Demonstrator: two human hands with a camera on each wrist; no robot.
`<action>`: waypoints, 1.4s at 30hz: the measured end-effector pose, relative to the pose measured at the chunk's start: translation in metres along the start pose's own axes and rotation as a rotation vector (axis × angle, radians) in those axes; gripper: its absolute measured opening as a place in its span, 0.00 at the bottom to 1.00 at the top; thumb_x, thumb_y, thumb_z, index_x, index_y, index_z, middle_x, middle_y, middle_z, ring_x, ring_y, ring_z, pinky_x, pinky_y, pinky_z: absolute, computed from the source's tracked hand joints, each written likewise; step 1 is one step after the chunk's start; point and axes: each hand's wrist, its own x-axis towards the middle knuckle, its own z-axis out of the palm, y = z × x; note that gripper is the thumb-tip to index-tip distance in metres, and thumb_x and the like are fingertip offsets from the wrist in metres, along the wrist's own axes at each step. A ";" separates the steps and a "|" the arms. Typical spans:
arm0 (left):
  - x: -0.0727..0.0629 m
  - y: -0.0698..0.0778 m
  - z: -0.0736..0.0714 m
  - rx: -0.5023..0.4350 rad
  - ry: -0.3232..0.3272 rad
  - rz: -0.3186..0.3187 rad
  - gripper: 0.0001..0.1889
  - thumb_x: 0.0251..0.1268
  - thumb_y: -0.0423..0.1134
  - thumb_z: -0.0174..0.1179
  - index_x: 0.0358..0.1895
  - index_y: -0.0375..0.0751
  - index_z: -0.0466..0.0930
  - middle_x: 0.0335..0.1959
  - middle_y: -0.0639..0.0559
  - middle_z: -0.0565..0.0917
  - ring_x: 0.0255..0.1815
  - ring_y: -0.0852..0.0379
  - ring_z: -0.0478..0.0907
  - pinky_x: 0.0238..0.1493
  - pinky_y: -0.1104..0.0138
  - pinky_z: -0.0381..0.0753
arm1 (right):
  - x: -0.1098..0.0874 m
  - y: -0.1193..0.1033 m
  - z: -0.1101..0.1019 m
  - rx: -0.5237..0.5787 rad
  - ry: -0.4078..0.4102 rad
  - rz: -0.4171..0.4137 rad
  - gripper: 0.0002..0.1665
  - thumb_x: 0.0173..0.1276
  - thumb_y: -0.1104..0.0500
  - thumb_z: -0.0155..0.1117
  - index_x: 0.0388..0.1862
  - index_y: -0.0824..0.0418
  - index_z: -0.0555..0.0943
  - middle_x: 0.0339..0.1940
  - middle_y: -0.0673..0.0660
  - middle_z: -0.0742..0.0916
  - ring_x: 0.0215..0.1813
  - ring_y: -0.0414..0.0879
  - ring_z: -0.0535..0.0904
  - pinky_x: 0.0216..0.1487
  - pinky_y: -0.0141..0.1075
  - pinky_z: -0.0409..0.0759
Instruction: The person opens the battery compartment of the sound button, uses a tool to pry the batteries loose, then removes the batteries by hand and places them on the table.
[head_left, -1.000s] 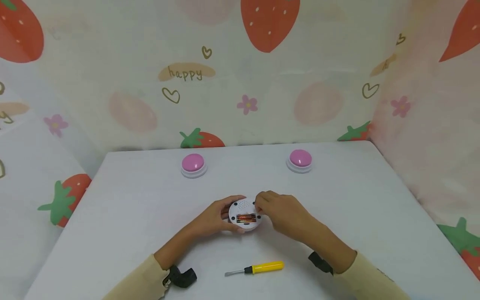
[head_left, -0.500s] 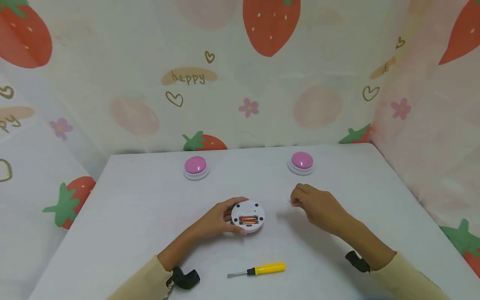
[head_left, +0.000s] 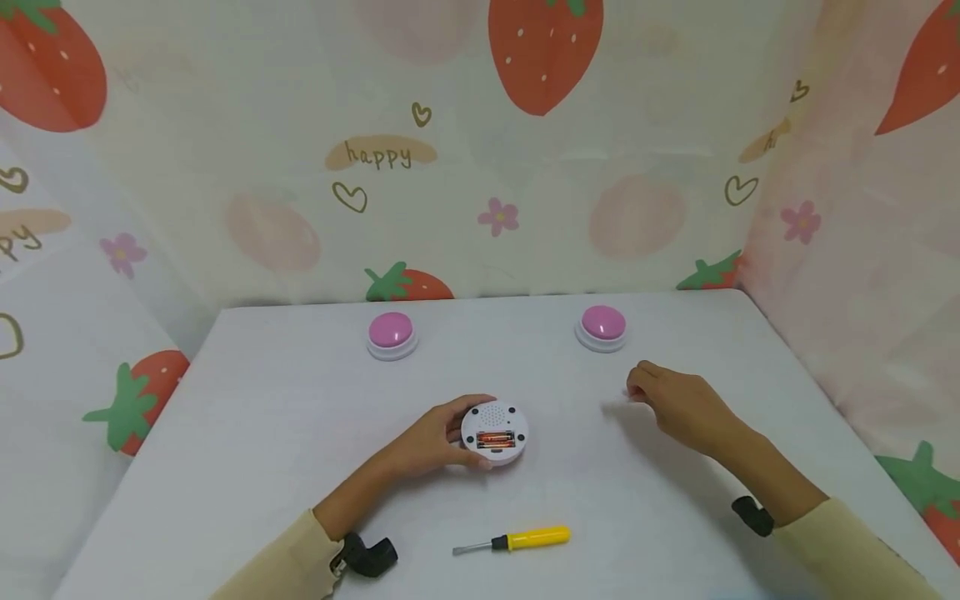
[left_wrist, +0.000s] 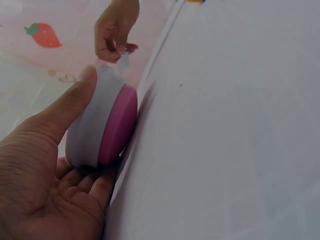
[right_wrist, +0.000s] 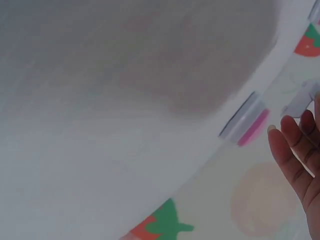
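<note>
My left hand (head_left: pixel 426 442) grips a round white buzzer button (head_left: pixel 495 415), its underside turned up. The battery compartment lies uncovered, with orange-and-black batteries (head_left: pixel 496 440) inside. In the left wrist view, the buzzer's pink dome (left_wrist: pixel 120 125) faces the table, with the thumb on the white base and fingers around the far side. Out to the right, above the tabletop, my right hand (head_left: pixel 686 410) pinches a small white battery cover (right_wrist: pixel 299 103). The left wrist view also shows this cover hanging from the fingertips.
A yellow-handled screwdriver (head_left: pixel 536 537) lies near the front of the white table (head_left: pixel 300 375), its tip pointing left. Two more pink-topped buzzers stand dome up toward the back, one at left (head_left: pixel 391 333) and one at right (head_left: pixel 602 325). Strawberry-patterned walls (head_left: pixel 465 100) surround the table.
My right hand has moved off the buzzer to the right, taking the battery cover with it and leaving the batteries in full view. The left hand keeps its hold, almost still.
</note>
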 end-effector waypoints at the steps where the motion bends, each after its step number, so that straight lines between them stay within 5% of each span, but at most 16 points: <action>1: 0.000 0.000 -0.001 -0.001 0.000 0.001 0.46 0.52 0.35 0.79 0.76 0.47 0.65 0.71 0.49 0.72 0.68 0.51 0.73 0.65 0.69 0.75 | -0.001 0.005 0.000 -0.008 0.000 -0.001 0.12 0.65 0.67 0.72 0.36 0.54 0.77 0.33 0.45 0.78 0.27 0.38 0.70 0.27 0.31 0.76; 14: -0.001 -0.002 0.000 0.008 -0.008 0.004 0.46 0.52 0.35 0.79 0.76 0.48 0.65 0.71 0.50 0.72 0.68 0.52 0.73 0.66 0.69 0.74 | -0.026 0.051 0.005 -0.103 0.034 -0.023 0.18 0.59 0.74 0.71 0.33 0.56 0.73 0.29 0.45 0.73 0.31 0.40 0.67 0.23 0.30 0.68; 24: -0.002 0.000 -0.002 -0.008 -0.009 0.007 0.46 0.53 0.35 0.79 0.76 0.48 0.65 0.71 0.51 0.72 0.68 0.52 0.73 0.67 0.69 0.74 | -0.025 0.058 0.002 -0.089 -0.082 0.004 0.14 0.62 0.71 0.71 0.33 0.58 0.75 0.29 0.47 0.76 0.29 0.41 0.69 0.28 0.36 0.75; 42: 0.000 0.001 -0.003 -0.002 -0.013 0.010 0.47 0.53 0.34 0.78 0.77 0.47 0.64 0.73 0.51 0.70 0.70 0.51 0.71 0.67 0.69 0.73 | -0.025 0.058 -0.001 -0.065 -0.114 -0.006 0.12 0.60 0.69 0.75 0.32 0.53 0.83 0.28 0.44 0.80 0.30 0.40 0.75 0.32 0.38 0.82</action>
